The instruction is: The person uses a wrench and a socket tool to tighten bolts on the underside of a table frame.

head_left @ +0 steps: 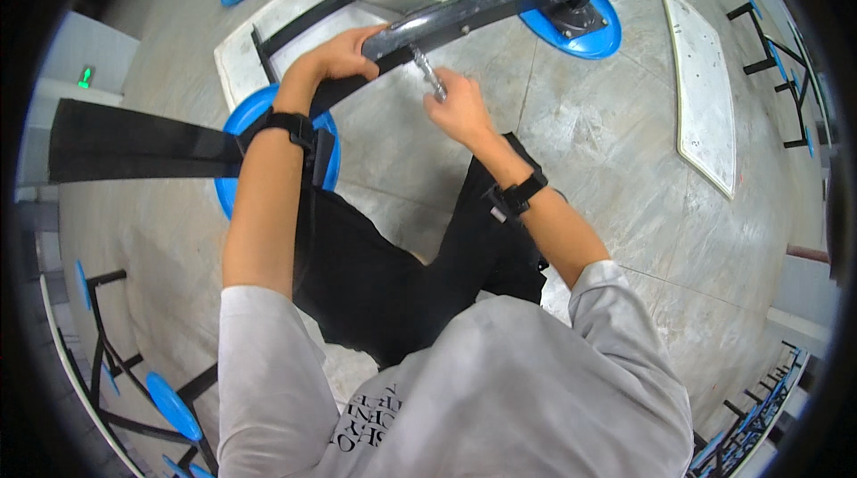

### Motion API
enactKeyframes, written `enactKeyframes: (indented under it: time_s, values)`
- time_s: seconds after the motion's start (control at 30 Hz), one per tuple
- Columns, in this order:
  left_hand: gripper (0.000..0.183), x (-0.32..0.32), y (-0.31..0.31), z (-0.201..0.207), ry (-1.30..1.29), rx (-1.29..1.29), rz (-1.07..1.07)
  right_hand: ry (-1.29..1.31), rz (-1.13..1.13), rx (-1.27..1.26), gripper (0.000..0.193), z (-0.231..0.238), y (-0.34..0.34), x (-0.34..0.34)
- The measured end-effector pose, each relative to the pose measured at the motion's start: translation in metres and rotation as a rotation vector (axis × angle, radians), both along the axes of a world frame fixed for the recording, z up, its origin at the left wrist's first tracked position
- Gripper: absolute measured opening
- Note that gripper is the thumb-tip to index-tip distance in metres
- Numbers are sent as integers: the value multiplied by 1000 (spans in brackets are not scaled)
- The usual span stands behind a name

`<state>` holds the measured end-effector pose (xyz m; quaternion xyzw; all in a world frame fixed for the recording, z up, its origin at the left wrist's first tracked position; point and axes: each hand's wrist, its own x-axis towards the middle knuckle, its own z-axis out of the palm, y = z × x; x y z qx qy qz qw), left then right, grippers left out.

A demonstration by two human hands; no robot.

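My left hand is closed round a curved black metal beam, its thumb on the near side. In my right hand is a slim silver wrench, gripped by its near end. The wrench's far end reaches the underside of the beam, just right of my left hand. Whether it sits on a bolt there is too small to tell. The beam links two blue round seats, which rest face down on the floor. Small bolt heads show along the beam's side.
A thick black leg sticks out left from the nearer seat. Beyond the beam lies a white tabletop with black framing on it. Another white panel lies on the grey floor at right. More black frames with blue seats stand around the edges.
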<state>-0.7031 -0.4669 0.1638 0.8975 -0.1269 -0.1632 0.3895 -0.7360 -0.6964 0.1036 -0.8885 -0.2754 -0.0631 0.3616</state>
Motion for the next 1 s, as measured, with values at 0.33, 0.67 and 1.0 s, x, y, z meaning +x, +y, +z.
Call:
enactKeyframes:
  time_s: [0.33,0.67,1.0]
  values:
    - [81,-1,1,7,46,0,35,1718,268,1859,17,5,12,-6]
    - [83,-3,7,4,26,-71,22,2,-50,-106,17,15,14,-10]
    - [80,-6,-1,11,25,-45,25,820,26,751,19,18,7,-15]
